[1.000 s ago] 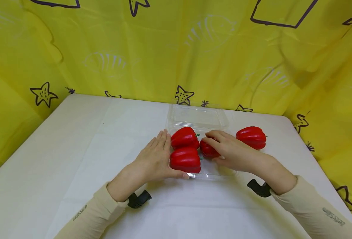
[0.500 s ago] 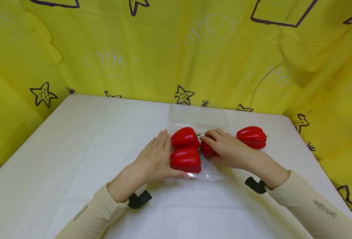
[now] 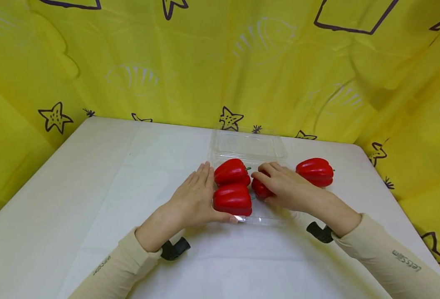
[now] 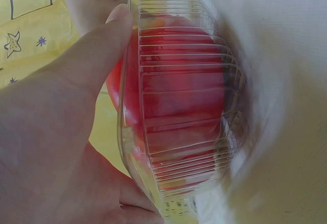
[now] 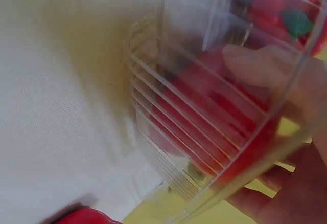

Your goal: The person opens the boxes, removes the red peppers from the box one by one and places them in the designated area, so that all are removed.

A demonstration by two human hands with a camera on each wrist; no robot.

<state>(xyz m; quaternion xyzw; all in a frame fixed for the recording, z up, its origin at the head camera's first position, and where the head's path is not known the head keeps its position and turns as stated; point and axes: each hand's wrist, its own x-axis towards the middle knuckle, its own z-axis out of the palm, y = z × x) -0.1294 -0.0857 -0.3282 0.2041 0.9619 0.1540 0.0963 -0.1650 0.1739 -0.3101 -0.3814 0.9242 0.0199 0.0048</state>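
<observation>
Two red bell peppers, a back one (image 3: 230, 172) and a front one (image 3: 232, 200), lie in the left half of a clear plastic clamshell box (image 3: 264, 219). My left hand (image 3: 193, 199) rests along the box's left side with fingers straight and thumb at the front rim. In the left wrist view, a red pepper (image 4: 179, 91) shows through the ribbed wall. My right hand (image 3: 279, 182) grips a third bell pepper (image 3: 261, 189) inside the box's right half; its fingers cover much of it. Through the box in the right wrist view, the thumb (image 5: 250, 63) lies against this pepper (image 5: 214, 116).
Another red bell pepper (image 3: 315, 172) lies on the white table (image 3: 160, 145) just right of the box. The clear lid (image 3: 247, 145) is folded back behind the box. A yellow patterned curtain (image 3: 190, 62) hangs behind the table.
My right hand has settled slightly lower and to the left over the third pepper, its wrist drawn in a little. The left hand and the other peppers have not visibly moved.
</observation>
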